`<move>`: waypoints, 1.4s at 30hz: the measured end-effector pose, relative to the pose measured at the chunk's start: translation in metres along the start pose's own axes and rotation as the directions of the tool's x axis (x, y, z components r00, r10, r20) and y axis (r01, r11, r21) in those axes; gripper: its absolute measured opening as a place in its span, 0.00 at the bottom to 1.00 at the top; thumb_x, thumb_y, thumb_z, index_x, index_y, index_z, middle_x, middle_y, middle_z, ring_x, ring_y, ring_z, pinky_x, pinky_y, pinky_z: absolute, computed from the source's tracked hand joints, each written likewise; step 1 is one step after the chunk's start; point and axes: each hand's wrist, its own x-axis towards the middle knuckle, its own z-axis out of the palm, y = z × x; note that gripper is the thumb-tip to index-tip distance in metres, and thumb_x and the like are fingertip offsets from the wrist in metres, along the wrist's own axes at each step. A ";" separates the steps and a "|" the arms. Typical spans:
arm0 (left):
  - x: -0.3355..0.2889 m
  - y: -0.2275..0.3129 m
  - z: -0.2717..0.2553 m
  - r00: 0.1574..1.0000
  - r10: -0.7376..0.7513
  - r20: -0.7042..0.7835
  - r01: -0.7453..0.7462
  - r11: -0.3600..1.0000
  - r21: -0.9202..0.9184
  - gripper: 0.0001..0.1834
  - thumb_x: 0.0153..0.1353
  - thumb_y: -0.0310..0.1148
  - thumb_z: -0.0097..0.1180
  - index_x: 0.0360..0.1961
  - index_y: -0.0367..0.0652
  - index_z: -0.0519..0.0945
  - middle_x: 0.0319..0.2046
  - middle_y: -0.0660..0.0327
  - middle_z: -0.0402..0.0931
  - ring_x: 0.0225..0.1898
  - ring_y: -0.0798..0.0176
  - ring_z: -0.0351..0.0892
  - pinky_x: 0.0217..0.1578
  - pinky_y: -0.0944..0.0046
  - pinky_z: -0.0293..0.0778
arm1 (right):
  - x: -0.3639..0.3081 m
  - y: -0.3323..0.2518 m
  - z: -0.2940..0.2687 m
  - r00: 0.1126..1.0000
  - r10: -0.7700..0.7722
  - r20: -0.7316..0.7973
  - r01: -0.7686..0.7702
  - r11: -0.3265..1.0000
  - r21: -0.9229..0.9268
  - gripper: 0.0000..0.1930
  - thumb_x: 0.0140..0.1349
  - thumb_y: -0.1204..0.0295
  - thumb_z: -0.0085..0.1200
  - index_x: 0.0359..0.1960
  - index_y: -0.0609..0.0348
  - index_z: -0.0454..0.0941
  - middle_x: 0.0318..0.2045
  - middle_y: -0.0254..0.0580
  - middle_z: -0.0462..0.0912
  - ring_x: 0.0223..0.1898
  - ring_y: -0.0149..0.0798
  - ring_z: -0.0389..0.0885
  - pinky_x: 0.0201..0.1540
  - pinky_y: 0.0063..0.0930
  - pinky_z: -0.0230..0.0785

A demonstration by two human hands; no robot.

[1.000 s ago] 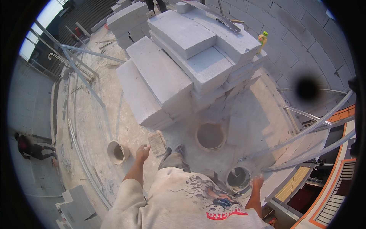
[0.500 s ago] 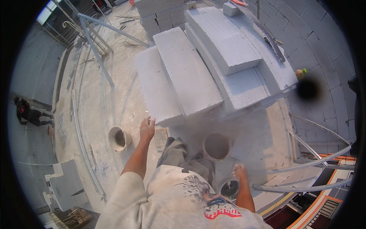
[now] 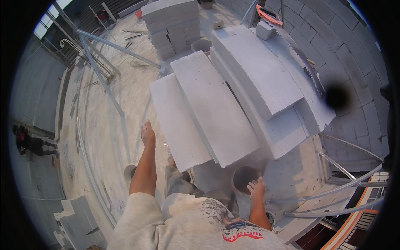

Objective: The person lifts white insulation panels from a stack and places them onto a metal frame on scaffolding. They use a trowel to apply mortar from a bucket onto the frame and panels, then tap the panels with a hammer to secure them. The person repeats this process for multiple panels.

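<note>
My left hand [image 3: 148,132] hangs over the floor, left of a stack of pale grey building blocks. It is apart from the nearest block [image 3: 180,121], with loosely extended fingers and nothing visible in them. My right hand [image 3: 256,187] has its fingers apart and holds nothing; it overlaps the rim of a dusty bucket [image 3: 241,178] below the stack's near edge. A second long block [image 3: 216,108] lies beside the first. Farther right, another block [image 3: 262,71] rests on top of the stack. A handsaw [image 3: 287,39] with an orange handle lies along the right side.
Behind stand more stacked blocks [image 3: 173,25] and a pale bucket [image 3: 202,45]. My left forearm partly covers another bucket [image 3: 128,171]. Metal bars [image 3: 100,73] stand at left; curved metal rails [image 3: 333,210] cross at lower right. A person [image 3: 31,141] bends near the far-left wall.
My left hand has moved forward, away from the near block's corner. My right hand has risen toward the bucket, its fingers now spread. The view has shifted, so the stack appears lower.
</note>
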 end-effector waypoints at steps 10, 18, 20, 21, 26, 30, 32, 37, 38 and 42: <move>0.247 0.129 0.217 0.815 0.333 0.474 -0.179 0.923 -0.340 0.31 0.72 0.52 0.38 0.55 0.32 0.75 0.55 0.50 0.74 0.60 0.54 0.69 0.62 0.61 0.59 | -0.054 -0.003 0.230 0.967 -0.232 0.109 0.112 0.765 0.634 0.32 0.68 0.44 0.38 0.66 0.50 0.62 0.63 0.43 0.68 0.59 0.52 0.70 0.58 0.48 0.67; 0.276 0.129 0.244 0.717 0.334 0.611 -0.164 0.934 -0.319 0.28 0.69 0.49 0.41 0.47 0.32 0.80 0.44 0.50 0.80 0.51 0.59 0.74 0.55 0.65 0.65 | -0.046 0.008 0.237 0.962 -0.271 0.033 0.191 0.755 0.628 0.34 0.67 0.42 0.38 0.66 0.52 0.61 0.62 0.45 0.69 0.59 0.52 0.71 0.57 0.48 0.68; 0.274 0.160 0.234 0.753 0.222 0.619 -0.136 0.974 -0.183 0.32 0.69 0.54 0.39 0.45 0.32 0.81 0.43 0.48 0.80 0.51 0.55 0.75 0.54 0.62 0.66 | -0.064 0.010 0.237 0.955 -0.297 0.019 0.220 0.746 0.629 0.35 0.67 0.41 0.38 0.66 0.53 0.61 0.62 0.46 0.69 0.59 0.52 0.71 0.57 0.48 0.68; 0.267 0.177 0.229 0.777 0.121 0.618 -0.090 0.993 -0.081 0.35 0.69 0.57 0.37 0.44 0.32 0.81 0.43 0.46 0.80 0.52 0.53 0.76 0.54 0.61 0.66 | -0.075 0.012 0.237 0.948 -0.318 0.003 0.250 0.751 0.612 0.35 0.67 0.41 0.38 0.66 0.53 0.61 0.62 0.46 0.70 0.59 0.52 0.71 0.56 0.48 0.68; 0.244 0.276 0.181 0.732 0.290 0.616 -0.501 0.842 0.199 0.46 0.66 0.67 0.17 0.50 0.40 0.79 0.50 0.45 0.78 0.57 0.40 0.72 0.57 0.47 0.63 | -0.158 -0.020 0.186 0.981 -0.195 0.009 0.117 0.624 0.773 0.38 0.65 0.39 0.41 0.63 0.62 0.66 0.59 0.48 0.72 0.57 0.51 0.73 0.57 0.45 0.68; 0.211 0.324 0.189 0.609 0.418 0.674 -0.694 0.693 0.197 0.36 0.68 0.62 0.27 0.55 0.47 0.77 0.50 0.49 0.78 0.55 0.42 0.74 0.56 0.48 0.66 | -0.138 -0.089 0.182 0.838 -0.270 -0.475 0.448 0.837 0.314 0.36 0.63 0.42 0.48 0.56 0.67 0.72 0.52 0.53 0.78 0.54 0.53 0.75 0.58 0.43 0.66; 0.205 0.329 0.199 0.589 0.445 0.674 -0.720 0.669 0.187 0.31 0.68 0.59 0.33 0.56 0.49 0.77 0.49 0.50 0.79 0.53 0.43 0.75 0.55 0.48 0.67 | -0.134 -0.118 0.186 0.652 -0.557 -0.515 0.551 0.814 -0.182 0.36 0.63 0.44 0.50 0.54 0.70 0.73 0.50 0.56 0.78 0.53 0.54 0.75 0.57 0.40 0.66; 0.219 0.293 0.227 0.511 0.670 0.538 -0.722 0.675 -0.155 0.29 0.68 0.54 0.42 0.58 0.42 0.73 0.53 0.46 0.76 0.56 0.42 0.73 0.57 0.51 0.66 | -0.169 -0.145 0.242 0.293 -0.946 0.141 0.541 0.043 -0.840 0.43 0.56 0.40 0.57 0.59 0.68 0.67 0.55 0.60 0.72 0.59 0.59 0.67 0.63 0.51 0.55; 0.222 0.282 0.234 0.612 0.659 0.437 -0.665 0.728 -0.166 0.31 0.68 0.54 0.42 0.59 0.39 0.71 0.55 0.44 0.73 0.57 0.42 0.72 0.58 0.51 0.65 | -0.170 -0.152 0.264 0.304 -0.900 0.312 0.635 -0.053 -0.771 0.48 0.52 0.36 0.57 0.62 0.66 0.64 0.59 0.59 0.67 0.63 0.59 0.62 0.64 0.57 0.48; 0.216 0.187 0.222 0.885 0.382 0.267 -0.334 0.919 -0.209 0.36 0.69 0.52 0.43 0.62 0.26 0.65 0.60 0.38 0.66 0.62 0.43 0.66 0.62 0.54 0.61 | -0.149 -0.181 0.366 0.333 -0.716 0.614 0.679 -0.270 -0.683 0.56 0.44 0.40 0.65 0.69 0.62 0.54 0.65 0.60 0.59 0.67 0.58 0.55 0.66 0.59 0.46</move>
